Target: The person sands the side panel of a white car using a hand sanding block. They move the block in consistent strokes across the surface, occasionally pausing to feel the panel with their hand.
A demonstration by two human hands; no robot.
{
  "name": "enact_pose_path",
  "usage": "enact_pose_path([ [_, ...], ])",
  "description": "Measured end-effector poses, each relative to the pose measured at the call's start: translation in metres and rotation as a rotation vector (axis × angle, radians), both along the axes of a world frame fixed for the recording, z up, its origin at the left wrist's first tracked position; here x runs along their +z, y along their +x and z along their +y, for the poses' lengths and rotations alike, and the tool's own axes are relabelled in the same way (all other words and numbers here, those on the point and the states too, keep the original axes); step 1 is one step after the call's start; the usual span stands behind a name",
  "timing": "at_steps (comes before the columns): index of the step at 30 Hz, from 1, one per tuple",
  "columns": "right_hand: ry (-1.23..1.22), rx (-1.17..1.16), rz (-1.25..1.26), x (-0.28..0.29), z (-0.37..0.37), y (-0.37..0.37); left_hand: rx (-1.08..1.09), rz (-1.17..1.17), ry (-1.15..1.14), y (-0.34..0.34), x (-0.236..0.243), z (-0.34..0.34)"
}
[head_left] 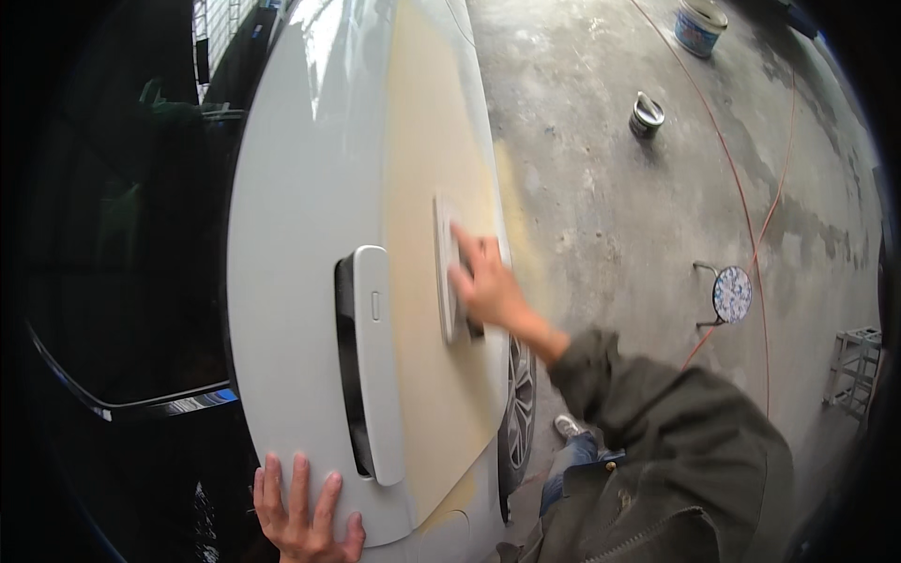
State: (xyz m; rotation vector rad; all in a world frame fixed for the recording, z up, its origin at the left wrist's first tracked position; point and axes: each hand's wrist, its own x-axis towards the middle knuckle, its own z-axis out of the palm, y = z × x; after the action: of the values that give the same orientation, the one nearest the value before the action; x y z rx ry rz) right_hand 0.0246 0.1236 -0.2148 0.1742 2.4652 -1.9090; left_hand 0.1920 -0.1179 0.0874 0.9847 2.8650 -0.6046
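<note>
A white car door fills the middle of the view, with a wide band of yellowish filler along its right part. My right hand grips a long flat sanding block, whose face lies against the filler; the fingers are slightly blurred. Left of the block, the door handle stands out from the panel over a dark recess. My left hand rests flat on the white paint below the handle, fingers spread, holding nothing.
Dark window glass lies left of the door. A wheel shows below the panel at right. On the concrete floor are a small can, a blue bucket, a round stool, a metal step stand and red hoses.
</note>
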Motion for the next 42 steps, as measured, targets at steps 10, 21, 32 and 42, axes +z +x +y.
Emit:
enact_pose_path([
  [10,-0.009,0.022,0.025,0.029,-0.009,0.044,-0.037,0.011,-0.009,-0.004,-0.011,-0.006],
  [21,-0.121,-0.111,-0.203,-0.063,0.060,-0.121,-0.085,0.004,0.004,-0.013,-0.017,0.001],
  [32,-0.023,-0.003,0.059,0.050,0.001,-0.011,-0.055,0.028,0.014,0.003,-0.006,0.001],
  [42,-0.040,0.033,0.062,0.052,-0.019,0.060,-0.094,0.029,-0.050,-0.003,-0.005,-0.005],
])
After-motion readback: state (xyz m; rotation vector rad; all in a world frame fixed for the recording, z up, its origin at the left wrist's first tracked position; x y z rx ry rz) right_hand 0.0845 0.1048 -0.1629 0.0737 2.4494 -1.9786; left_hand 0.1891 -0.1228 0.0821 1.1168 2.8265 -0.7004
